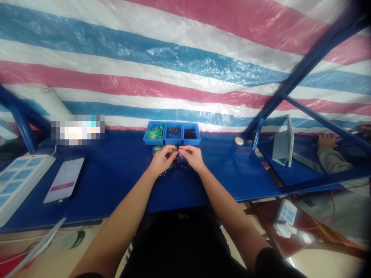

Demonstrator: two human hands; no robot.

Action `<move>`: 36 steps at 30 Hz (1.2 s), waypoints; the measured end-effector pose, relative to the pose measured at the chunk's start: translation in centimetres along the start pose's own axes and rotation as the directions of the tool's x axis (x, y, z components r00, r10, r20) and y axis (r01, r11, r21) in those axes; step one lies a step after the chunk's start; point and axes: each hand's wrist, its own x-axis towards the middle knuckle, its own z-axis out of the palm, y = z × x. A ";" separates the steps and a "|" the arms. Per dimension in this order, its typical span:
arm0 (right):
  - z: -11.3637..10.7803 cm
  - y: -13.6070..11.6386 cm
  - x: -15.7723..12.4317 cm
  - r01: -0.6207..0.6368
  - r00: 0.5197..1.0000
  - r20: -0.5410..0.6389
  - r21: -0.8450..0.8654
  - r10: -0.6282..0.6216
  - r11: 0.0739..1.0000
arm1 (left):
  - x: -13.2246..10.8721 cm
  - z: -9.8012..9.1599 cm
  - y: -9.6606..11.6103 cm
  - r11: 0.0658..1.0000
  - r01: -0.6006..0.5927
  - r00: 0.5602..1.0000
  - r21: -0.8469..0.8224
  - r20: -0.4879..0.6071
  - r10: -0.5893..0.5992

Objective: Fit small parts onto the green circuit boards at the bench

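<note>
My left hand [162,157] and my right hand [191,156] meet over the blue table [116,173], their fingertips pinched together around a tiny dark piece too small to name. Partly hidden behind my left hand lies a dark green, flat piece [157,148]. Small brass-coloured parts [184,166] are scattered under and between the hands. Just beyond them stand three joined blue bins. Green pieces in plastic fill the left bin [146,141], small metal parts lie in the middle bin [173,141], and small black parts are in the right bin [192,142].
To the left are a phone [65,179] and a white power strip [26,181]. A round beige object [239,141] sits at the right, near a blue metal frame [257,135]. Past it are a propped tablet [290,141] and another person's hand [327,140]. Striped sheeting [174,85] hangs behind.
</note>
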 end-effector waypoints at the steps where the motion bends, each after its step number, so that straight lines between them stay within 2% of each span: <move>1: 0.0 0.0 0.0 -0.009 1.000 0.010 -0.004 0.009 1.000 | 0.0 0.0 0.0 1.000 -0.002 1.000 0.006 -0.005 0.002; 6: -0.1 0.0 -0.2 -0.006 0.999 0.035 -0.099 0.010 0.995 | 0.1 -0.1 0.0 0.999 -0.011 1.000 0.035 0.028 0.010; 13: 0.0 -0.2 -0.4 0.029 0.998 0.051 -0.139 -0.022 0.990 | 0.1 -0.7 0.8 0.998 -0.012 0.997 0.057 0.082 0.008; 20: -0.5 0.5 -0.1 0.022 0.999 0.042 -0.129 -0.016 0.991 | 0.0 -0.2 0.2 1.000 -0.002 1.000 0.018 0.027 0.002; 25: -0.1 0.4 -0.3 0.041 0.997 0.067 -0.118 -0.033 0.992 | 0.1 -0.4 0.2 0.997 -0.030 0.998 0.072 0.053 0.026; 31: 0.0 0.3 -0.4 0.033 0.997 0.073 -0.102 -0.026 0.994 | 0.1 -0.6 0.5 0.996 -0.002 0.999 0.092 0.052 -0.003; 36: -0.1 0.2 -0.3 0.018 0.999 0.042 -0.119 -0.013 0.993 | 0.0 -0.5 0.5 1.000 -0.007 0.999 0.011 0.034 0.006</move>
